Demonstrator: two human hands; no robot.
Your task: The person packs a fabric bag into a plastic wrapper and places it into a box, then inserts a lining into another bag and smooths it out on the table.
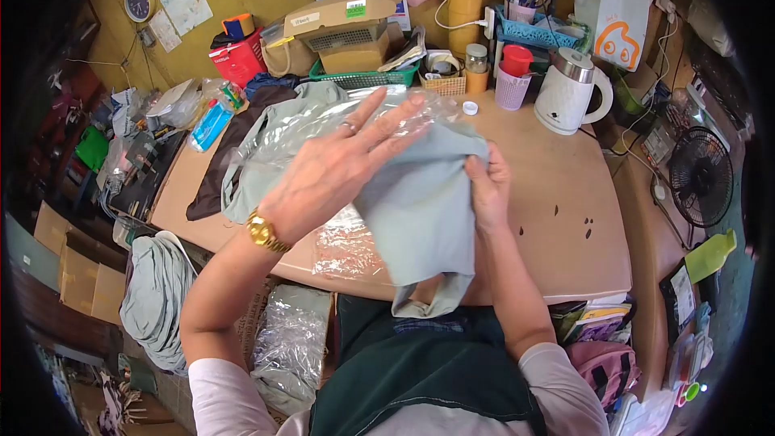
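Observation:
A pale grey-green piece of clothing (424, 210) hangs over the front of the table, its lower end dangling past the edge. My right hand (490, 186) grips its right side between thumb and fingers. Above its left side, my left hand (331, 165) is stretched out with fingers spread; whether it touches the fabric or plastic I cannot tell. Clear plastic film (347, 246) lies under and behind the garment. More grey-green fabric (250, 178) rests to the left, beside a dark brown cloth (214, 182).
A white electric kettle (569, 93) and a lilac plastic cup (512, 87) stand at the back of the tan table (557, 194). Folded grey fabric (153, 299) is stacked low at left. A box of clear plastic packs (291, 331) sits below the table edge. A black fan (701, 176) stands right.

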